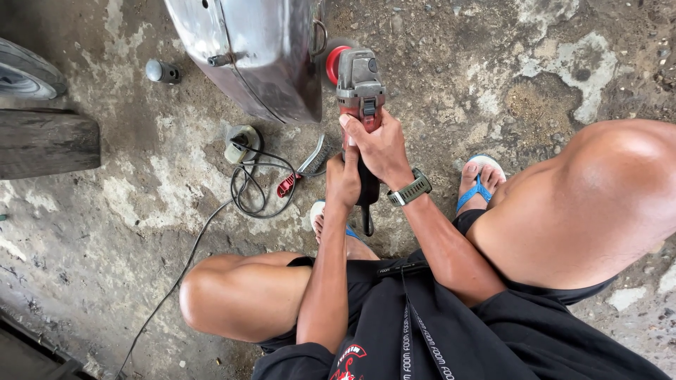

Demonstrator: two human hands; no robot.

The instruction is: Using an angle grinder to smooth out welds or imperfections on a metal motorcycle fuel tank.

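I am squatting and holding a red and grey angle grinder (359,81) in both hands. My right hand (380,144), with a watch on its wrist, wraps the grinder's body just behind the head. Behind it, my left hand (343,179) grips the dark rear handle. The grinder's red disc end (333,63) sits against the right edge of a curved, bare grey metal body part (260,56) standing on the concrete floor.
A wire brush with a red handle (304,169) and a coiled black cable (257,186) lie left of my hands, beside a small round roll (241,143). A grey cylinder (160,71), a tyre (24,70) and a dark block (46,143) are at far left.
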